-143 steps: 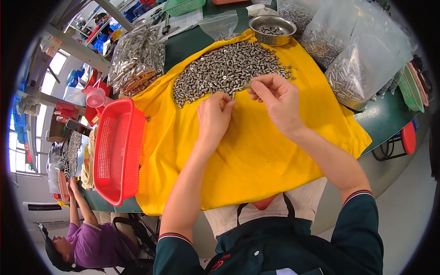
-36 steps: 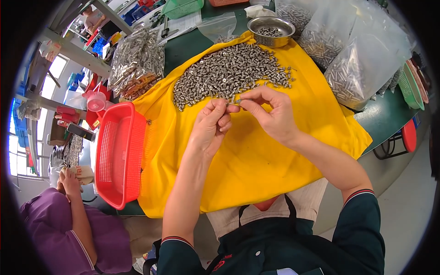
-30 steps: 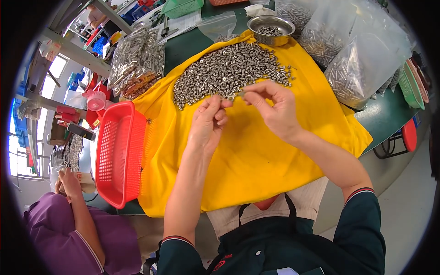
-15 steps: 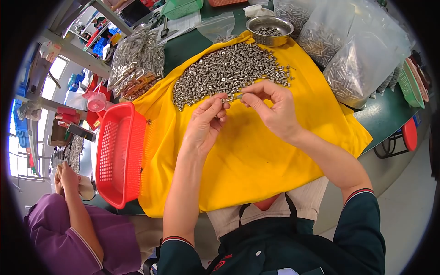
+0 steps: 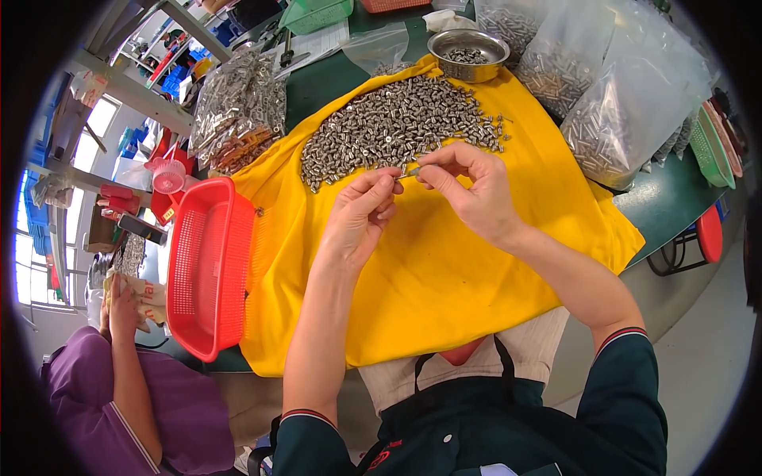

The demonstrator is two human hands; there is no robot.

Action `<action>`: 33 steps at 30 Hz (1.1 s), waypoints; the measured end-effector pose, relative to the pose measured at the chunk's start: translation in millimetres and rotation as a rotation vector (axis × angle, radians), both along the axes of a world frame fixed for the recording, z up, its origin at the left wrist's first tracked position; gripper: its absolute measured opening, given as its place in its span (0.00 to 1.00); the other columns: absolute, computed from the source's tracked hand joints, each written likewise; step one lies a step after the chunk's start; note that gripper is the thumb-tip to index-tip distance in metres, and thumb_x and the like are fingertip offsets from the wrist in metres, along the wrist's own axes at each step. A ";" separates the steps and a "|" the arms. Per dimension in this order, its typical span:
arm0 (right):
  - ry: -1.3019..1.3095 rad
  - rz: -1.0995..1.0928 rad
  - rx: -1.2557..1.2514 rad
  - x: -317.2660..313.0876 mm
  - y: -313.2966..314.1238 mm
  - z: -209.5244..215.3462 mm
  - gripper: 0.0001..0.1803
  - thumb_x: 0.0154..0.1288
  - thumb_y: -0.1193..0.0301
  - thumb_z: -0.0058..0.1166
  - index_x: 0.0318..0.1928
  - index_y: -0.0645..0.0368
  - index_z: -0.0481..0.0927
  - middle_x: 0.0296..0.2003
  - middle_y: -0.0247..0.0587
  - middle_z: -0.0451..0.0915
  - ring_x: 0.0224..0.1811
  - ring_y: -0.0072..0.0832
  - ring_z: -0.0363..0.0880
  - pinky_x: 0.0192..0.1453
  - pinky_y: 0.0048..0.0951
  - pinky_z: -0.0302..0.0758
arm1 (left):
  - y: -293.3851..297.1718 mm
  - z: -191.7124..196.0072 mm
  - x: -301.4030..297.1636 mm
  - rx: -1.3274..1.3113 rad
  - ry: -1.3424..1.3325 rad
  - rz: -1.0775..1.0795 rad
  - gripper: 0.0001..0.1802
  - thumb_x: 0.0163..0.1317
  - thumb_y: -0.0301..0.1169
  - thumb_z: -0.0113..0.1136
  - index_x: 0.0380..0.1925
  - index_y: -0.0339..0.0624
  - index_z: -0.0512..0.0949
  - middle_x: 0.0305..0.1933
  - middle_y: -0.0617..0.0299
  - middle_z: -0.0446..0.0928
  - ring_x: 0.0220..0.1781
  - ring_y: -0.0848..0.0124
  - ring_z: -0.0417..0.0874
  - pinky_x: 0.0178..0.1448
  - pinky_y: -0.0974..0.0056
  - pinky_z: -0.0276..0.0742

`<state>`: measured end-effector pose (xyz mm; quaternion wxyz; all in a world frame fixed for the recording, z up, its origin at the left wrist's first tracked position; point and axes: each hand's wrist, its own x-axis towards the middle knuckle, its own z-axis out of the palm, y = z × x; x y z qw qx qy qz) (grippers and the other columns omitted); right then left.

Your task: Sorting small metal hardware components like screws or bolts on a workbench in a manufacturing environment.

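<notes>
Metal pcs [image 5: 389, 123] heaped on yellow cloth [image 5: 444, 270], room twd nr edge.

Red basket [image 5: 214, 262]: long, plastic, full of holes, at your left.
Co-worker [image 5: 131, 369]: in a purple shirt [image 5: 178, 401], at your lower left.
Clear bag [image 5: 248, 67]: filled with shiny metal strips [image 5: 226, 123], ahead on your left.
Green basket [image 5: 315, 14]: by papers [image 5: 327, 38] at your table's [image 5: 667, 198] far side.
Red stool [image 5: 709, 236]: past the table's right edge.

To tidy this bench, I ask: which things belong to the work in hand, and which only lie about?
In use: left hand, right hand, thin piece between them, metal parts, yellow cloth.
Apparently just lying about: red basket, white paper, crumpled white wad.
</notes>
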<state>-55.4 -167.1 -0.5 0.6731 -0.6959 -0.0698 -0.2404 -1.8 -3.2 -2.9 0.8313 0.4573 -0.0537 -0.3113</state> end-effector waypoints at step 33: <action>0.110 0.036 0.284 10.1 -4.6 -4.7 0.04 0.58 0.77 0.52 0.30 0.66 0.76 0.25 0.35 0.77 0.27 0.16 0.74 0.33 0.17 0.72 | -17.4 -17.7 15.8 1.089 -1.091 0.298 0.08 0.46 0.26 0.60 0.29 0.39 0.78 0.18 0.53 0.73 0.19 0.63 0.73 0.27 0.62 0.68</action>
